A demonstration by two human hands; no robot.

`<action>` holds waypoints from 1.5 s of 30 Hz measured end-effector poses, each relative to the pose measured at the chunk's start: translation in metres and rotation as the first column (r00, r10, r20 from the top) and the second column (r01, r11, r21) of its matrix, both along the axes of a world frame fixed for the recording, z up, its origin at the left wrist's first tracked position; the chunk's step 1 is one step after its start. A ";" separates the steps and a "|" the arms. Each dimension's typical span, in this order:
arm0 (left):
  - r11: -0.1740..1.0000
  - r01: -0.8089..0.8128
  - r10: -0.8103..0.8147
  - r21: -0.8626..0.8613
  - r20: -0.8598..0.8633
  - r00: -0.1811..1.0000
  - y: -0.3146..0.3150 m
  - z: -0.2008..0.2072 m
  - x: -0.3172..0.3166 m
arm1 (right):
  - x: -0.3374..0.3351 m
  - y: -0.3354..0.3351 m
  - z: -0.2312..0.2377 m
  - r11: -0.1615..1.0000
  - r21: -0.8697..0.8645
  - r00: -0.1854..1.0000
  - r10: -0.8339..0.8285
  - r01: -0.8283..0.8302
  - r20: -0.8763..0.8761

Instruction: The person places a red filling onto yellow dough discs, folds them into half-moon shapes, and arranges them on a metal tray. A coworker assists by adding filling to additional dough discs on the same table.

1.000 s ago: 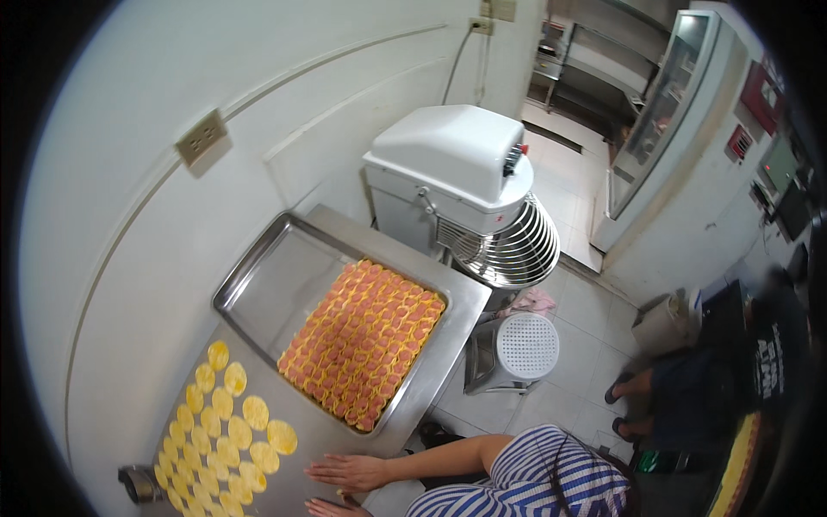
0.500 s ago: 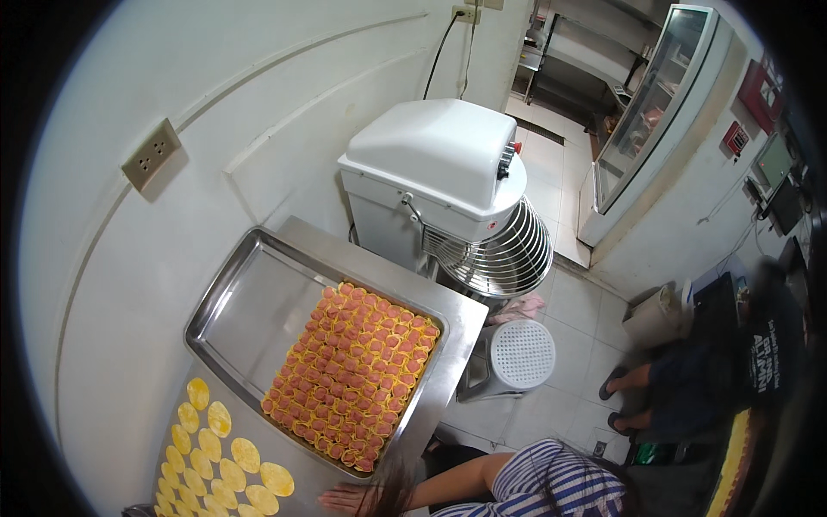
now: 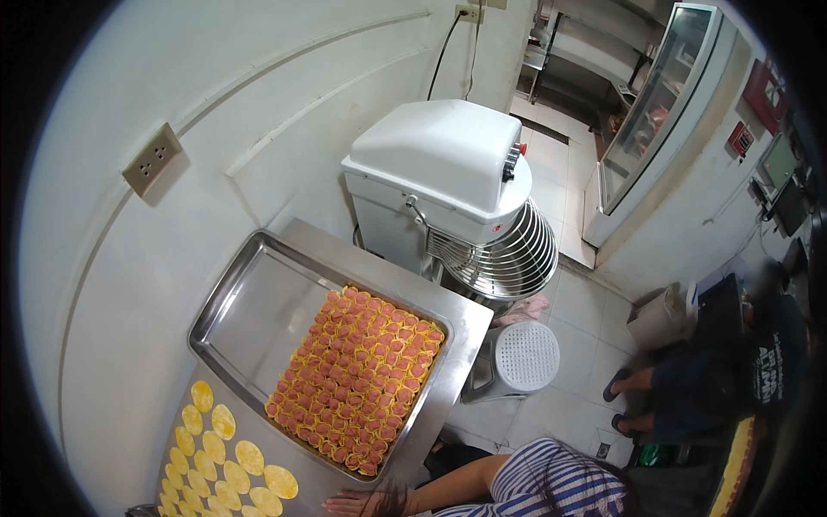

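Note:
My right hand (image 3: pixel 355 502) lies flat on the steel table (image 3: pixel 319 488), fingers stretched out and holding nothing. Dark strands of hair partly cover the wrist. Just beyond it stands a large metal tray (image 3: pixel 258 293). Rows of small open dumplings (image 3: pixel 357 375), pink filling in yellow wrappers, fill the tray's right part; bare metal shows on the left. Left of the hand, round yellow dough wrappers (image 3: pixel 248 457) lie in rows on the table, some cut off by the lower edge. My left hand is out of view.
Behind the table stands a white dough mixer (image 3: pixel 435 159) with a wire bowl guard (image 3: pixel 517 250). A grey stool (image 3: pixel 527 358) is beside the table. Another person in dark clothes (image 3: pixel 767 353) stands at the right. A glass-door fridge (image 3: pixel 659 112) is farther back.
The whole view has shifted slightly, so things appear a little farther right and lower. My right hand stays flat on the table; the dumplings and wrappers look unchanged.

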State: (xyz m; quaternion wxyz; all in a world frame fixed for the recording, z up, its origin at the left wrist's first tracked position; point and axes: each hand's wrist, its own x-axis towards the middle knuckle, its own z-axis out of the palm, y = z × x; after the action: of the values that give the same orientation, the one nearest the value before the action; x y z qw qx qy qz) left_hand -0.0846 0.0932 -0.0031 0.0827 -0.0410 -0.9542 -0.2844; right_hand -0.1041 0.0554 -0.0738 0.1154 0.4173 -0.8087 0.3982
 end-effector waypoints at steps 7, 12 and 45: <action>0.999 0.020 -0.020 0.032 0.004 1.000 0.011 0.004 -0.009 | -0.010 0.010 0.002 1.000 0.012 1.000 0.004 -0.004 -0.002; 0.998 0.029 -0.029 0.048 0.012 0.999 0.008 0.005 -0.013 | -0.009 0.013 0.001 1.000 0.020 1.000 0.003 -0.003 0.011; 0.691 -0.702 0.723 0.173 -0.148 0.675 -0.349 0.024 0.048 | 0.000 0.003 0.053 0.885 0.464 0.979 -0.076 -0.021 0.188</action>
State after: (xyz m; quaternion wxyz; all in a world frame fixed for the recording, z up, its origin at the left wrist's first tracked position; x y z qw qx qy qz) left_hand -0.0371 -0.2559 0.0205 0.2864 0.3093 -0.8651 -0.2720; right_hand -0.1046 0.0579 -0.0208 -0.0643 0.3787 -0.8937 0.2317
